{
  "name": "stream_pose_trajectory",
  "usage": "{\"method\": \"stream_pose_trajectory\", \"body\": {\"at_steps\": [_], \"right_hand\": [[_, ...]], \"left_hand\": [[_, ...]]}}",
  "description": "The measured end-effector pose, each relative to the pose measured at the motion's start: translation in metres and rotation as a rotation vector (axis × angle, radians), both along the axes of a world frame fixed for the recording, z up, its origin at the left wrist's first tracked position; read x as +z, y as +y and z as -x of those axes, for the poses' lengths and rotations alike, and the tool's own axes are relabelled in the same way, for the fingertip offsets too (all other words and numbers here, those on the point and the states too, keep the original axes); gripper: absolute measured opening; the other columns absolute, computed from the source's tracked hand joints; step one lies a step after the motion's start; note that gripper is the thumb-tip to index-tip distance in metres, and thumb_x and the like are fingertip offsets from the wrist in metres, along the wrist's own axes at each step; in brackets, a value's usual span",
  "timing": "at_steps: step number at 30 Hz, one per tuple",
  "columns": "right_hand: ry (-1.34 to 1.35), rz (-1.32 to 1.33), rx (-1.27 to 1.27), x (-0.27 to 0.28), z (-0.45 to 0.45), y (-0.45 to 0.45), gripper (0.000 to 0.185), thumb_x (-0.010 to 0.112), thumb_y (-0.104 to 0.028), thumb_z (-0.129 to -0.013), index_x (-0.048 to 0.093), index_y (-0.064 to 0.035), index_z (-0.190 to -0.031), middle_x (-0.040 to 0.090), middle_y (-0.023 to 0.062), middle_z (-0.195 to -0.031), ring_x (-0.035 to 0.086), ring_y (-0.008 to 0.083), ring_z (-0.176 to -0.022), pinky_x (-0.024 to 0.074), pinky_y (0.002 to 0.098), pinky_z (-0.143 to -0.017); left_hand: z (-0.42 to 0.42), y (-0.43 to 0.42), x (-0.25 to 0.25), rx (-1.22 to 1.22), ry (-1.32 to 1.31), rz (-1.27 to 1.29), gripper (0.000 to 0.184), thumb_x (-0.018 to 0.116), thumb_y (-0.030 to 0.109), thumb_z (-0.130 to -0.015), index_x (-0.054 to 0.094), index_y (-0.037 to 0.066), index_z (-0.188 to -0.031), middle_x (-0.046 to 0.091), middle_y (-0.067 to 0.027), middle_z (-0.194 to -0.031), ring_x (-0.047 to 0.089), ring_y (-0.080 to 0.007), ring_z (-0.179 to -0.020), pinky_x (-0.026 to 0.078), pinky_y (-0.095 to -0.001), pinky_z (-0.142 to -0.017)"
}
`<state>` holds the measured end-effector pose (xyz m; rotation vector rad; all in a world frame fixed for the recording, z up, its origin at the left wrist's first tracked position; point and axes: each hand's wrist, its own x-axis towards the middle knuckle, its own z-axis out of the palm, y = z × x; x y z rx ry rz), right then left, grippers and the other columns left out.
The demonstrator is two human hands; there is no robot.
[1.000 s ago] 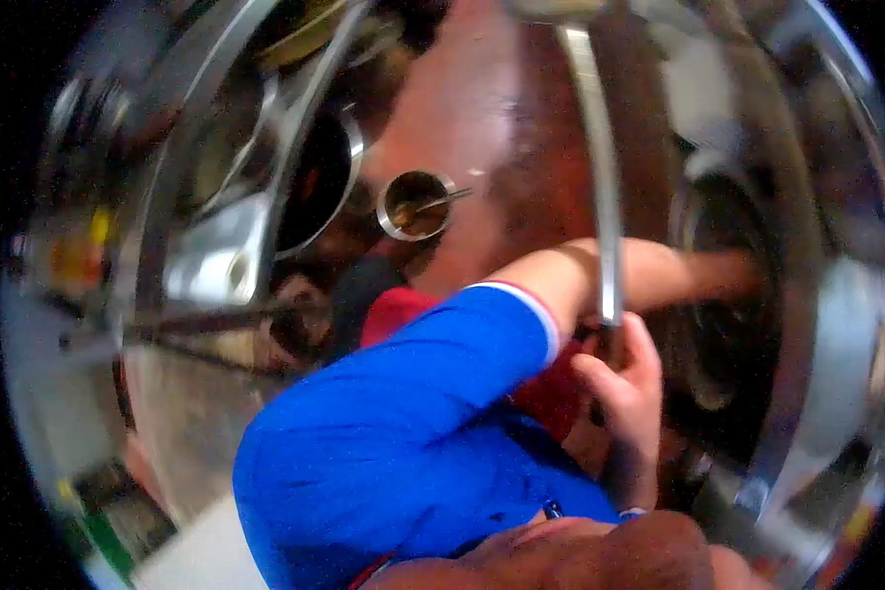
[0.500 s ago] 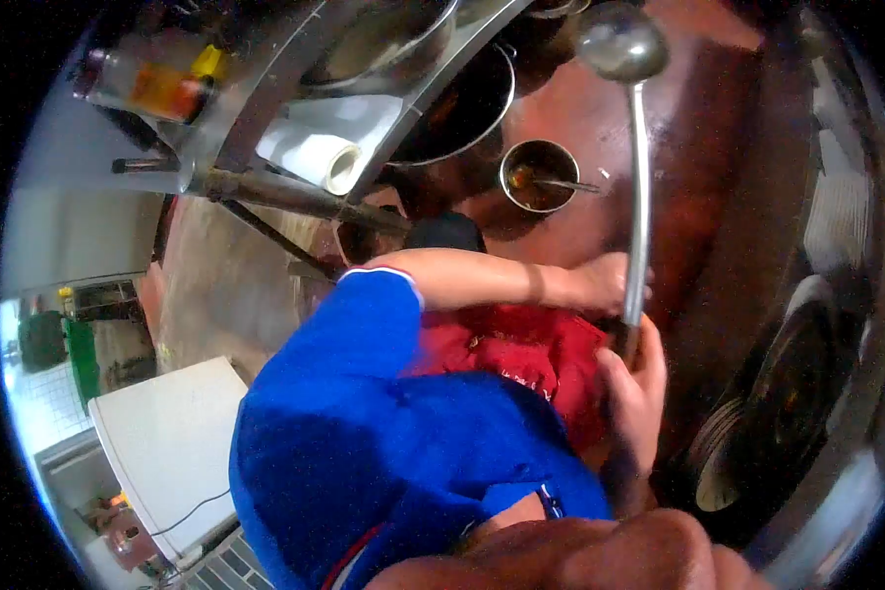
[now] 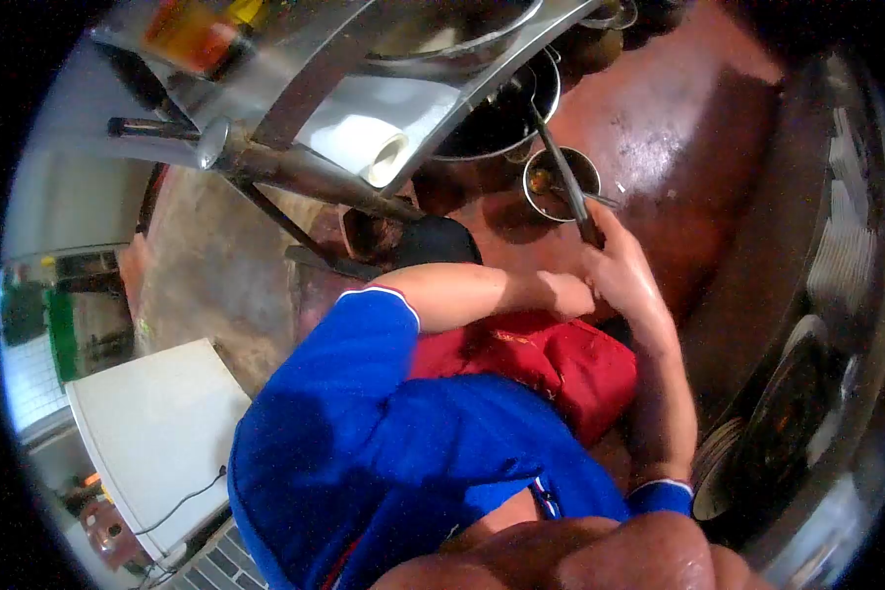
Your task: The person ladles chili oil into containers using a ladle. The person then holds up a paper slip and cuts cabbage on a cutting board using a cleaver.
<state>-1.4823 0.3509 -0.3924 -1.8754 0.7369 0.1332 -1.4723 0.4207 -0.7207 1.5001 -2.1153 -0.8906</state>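
My right hand (image 3: 615, 264) is closed around the dark end of a long ladle handle (image 3: 559, 162). The handle slants up and left, and its far end reaches over the large dark pot (image 3: 558, 93); the ladle's bowl is hard to make out. Under the handle, a small metal pot (image 3: 596, 169) on the reddish floor holds some food and a utensil. My left hand (image 3: 565, 295) is curled close beside my right wrist, above the red apron (image 3: 501, 354). What its fingers hold, if anything, is hidden.
A metal counter (image 3: 315, 84) with a paper roll (image 3: 374, 152) on it spans the upper left, on a pipe frame (image 3: 285, 167). At lower left is a white cabinet (image 3: 162, 433) with a cord. Stacked plates (image 3: 723, 457) and dark metalware line the right side.
The ladle has swung left and away from me, from upright over the floor to slanting toward the large pot. My right hand moved up and forward; my left hand shifted slightly left.
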Motion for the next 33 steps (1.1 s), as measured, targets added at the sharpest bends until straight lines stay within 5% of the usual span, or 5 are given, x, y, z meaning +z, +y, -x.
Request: {"method": "stream_pose_trajectory", "body": {"at_steps": [3,7,14,22,33], "right_hand": [[-0.046,0.326,0.169,-0.004,-0.027,-0.012,0.057,0.060,-0.007,-0.084,0.049,-0.0022,-0.139,0.061,0.0293,-0.124,0.057,0.0435,-0.120,0.0461,0.0476,-0.100],[0.011,0.396,0.240,-0.011,-0.060,-0.019,0.055,0.057,-0.006,-0.084,0.050,-0.0022,-0.138,0.065,0.0298,-0.115,0.058,0.0460,-0.115,0.0464,0.0503,-0.098],[0.139,-0.360,0.029,-0.004,-0.093,-0.024,0.057,0.059,-0.006,-0.087,0.046,-0.0009,-0.142,0.066,0.0119,-0.088,0.058,0.0140,-0.061,0.0471,0.0279,-0.050],[-0.039,-0.819,-0.330,0.013,-0.048,-0.002,0.050,0.058,-0.006,-0.090,0.048,-0.0016,-0.138,0.063,0.0083,-0.083,0.053,0.0117,-0.053,0.0392,0.0243,-0.039],[-0.043,-0.681,-0.358,0.064,-0.003,0.030,0.053,0.053,-0.004,-0.087,0.048,0.0032,-0.139,0.061,0.0097,-0.087,0.048,0.0118,-0.048,0.0328,0.0234,-0.037]], "left_hand": [[-0.015,-0.021,0.057,0.000,-0.030,-0.170,0.023,0.061,0.010,-0.080,0.072,0.000,-0.098,0.070,-0.0230,-0.101,0.068,-0.0395,-0.097,0.054,-0.0492,-0.082],[-0.034,-0.019,0.116,-0.135,-0.117,-0.142,0.022,0.061,0.010,-0.079,0.070,-0.001,-0.097,0.070,-0.0237,-0.095,0.067,-0.0411,-0.092,0.055,-0.0506,-0.078],[-0.041,-0.009,0.116,-0.135,-0.031,-0.082,0.022,0.064,0.013,-0.078,0.067,-0.002,-0.095,0.069,-0.0233,-0.089,0.068,-0.0425,-0.087,0.054,-0.0531,-0.074],[-0.045,-0.009,0.117,-0.226,-0.280,-0.032,0.021,0.062,0.011,-0.079,0.072,0.002,-0.094,0.070,-0.0211,-0.099,0.067,-0.0363,-0.097,0.054,-0.0466,-0.079],[-0.044,-0.019,0.144,0.003,0.711,-0.288,0.023,0.064,0.015,-0.082,0.071,0.006,-0.102,0.071,-0.0162,-0.098,0.067,-0.0322,-0.092,0.053,-0.0439,-0.077]]}}
